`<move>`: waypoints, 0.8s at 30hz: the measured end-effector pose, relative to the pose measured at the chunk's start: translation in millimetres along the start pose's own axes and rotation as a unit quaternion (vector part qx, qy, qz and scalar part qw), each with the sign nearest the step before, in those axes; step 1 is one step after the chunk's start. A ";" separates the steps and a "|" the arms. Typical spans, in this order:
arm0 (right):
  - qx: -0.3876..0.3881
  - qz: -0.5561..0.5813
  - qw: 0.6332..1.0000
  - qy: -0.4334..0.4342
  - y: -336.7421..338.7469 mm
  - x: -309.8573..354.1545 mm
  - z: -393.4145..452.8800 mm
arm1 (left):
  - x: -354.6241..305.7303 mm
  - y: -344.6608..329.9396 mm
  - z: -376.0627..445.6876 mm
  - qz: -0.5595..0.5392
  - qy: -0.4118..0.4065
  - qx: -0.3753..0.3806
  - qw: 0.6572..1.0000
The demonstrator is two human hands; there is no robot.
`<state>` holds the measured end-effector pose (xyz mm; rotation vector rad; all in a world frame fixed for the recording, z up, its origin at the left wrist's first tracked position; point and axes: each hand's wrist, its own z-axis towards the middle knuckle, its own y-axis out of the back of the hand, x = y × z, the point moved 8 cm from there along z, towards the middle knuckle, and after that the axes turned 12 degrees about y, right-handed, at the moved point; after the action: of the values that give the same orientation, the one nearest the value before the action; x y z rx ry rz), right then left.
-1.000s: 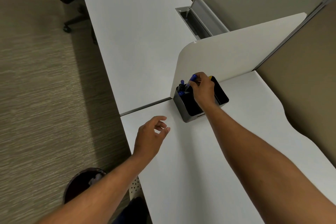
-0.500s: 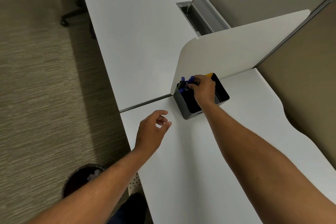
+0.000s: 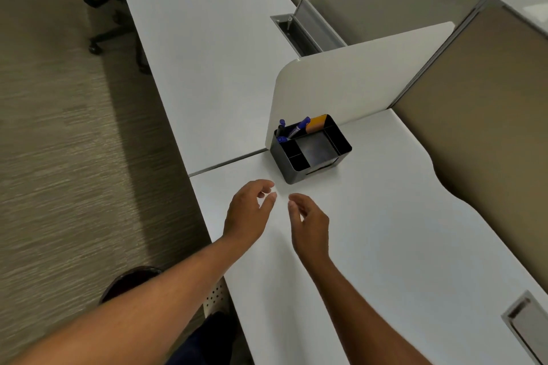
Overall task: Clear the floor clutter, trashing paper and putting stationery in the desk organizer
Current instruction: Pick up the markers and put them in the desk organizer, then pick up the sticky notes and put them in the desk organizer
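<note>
A black desk organizer (image 3: 317, 167) stands on the white desk (image 3: 370, 246) against a white divider panel. Several blue-capped pens (image 3: 296, 129) lean in its back left compartment, and an orange item (image 3: 316, 122) sits at its back. My left hand (image 3: 247, 212) and my right hand (image 3: 310, 224) hover over the desk just in front of the organizer, side by side, fingers loosely apart and holding nothing. A dark round trash bin (image 3: 127, 281) stands on the carpet under my left forearm, mostly hidden.
The white divider panel (image 3: 355, 80) rises behind the organizer. A second white desk (image 3: 201, 38) extends beyond it with an open metal cable hatch (image 3: 299, 28). A black office chair base (image 3: 98, 9) stands at the far left on the carpet. Another cable hatch (image 3: 525, 323) lies near right.
My right hand has let go of the blue pen in the organizer and drawn back toward me. My left hand has stayed over the desk.
</note>
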<state>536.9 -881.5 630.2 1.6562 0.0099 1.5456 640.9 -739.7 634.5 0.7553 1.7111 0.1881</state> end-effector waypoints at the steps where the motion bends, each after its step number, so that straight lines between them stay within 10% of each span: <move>1: 0.017 -0.009 1.000 0.011 -4.3 3.0 -4.5 | -2.8 -1.3 -6.5 0.013 -0.012 0.002 1.000; 14: 0.149 -0.147 0.957 0.202 -8.2 73.3 -78.9 | 8.5 65.0 -133.4 0.122 -0.048 -0.105 0.986; 24: 0.321 -0.120 0.867 0.361 -144.0 164.6 -231.4 | 184.4 204.4 -281.3 0.143 0.091 -0.207 0.964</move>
<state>460.5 -573.4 654.2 1.3406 1.1964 1.9903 442.9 -401.2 668.7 0.6801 1.6493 0.8102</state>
